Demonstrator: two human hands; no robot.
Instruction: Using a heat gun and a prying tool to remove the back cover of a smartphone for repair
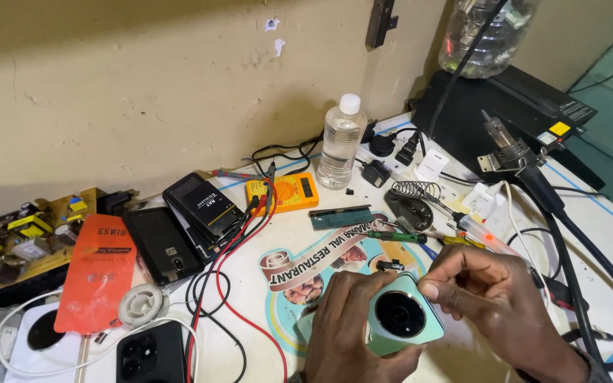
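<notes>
At the bottom centre of the frame, the left hand (349, 330) grips a mint-green phone (402, 319) from its left side, fingers curled over the top edge, the back with its round black camera ring facing up. The right hand (494, 298) sits just right of the phone, fingers bent and thumb tip pressed to the phone's upper right corner; whether it pinches anything small cannot be told. Both rest over a white table (250, 340).

Lower left lie a black phone (149, 356), a solder spool (142, 305) and an orange packet (97, 273). Red and black leads (228, 284) run up to a yellow multimeter (282, 191) at the centre. Beyond it stands a clear bottle (340, 142); a hot-air wand (516, 152) lies upper right.
</notes>
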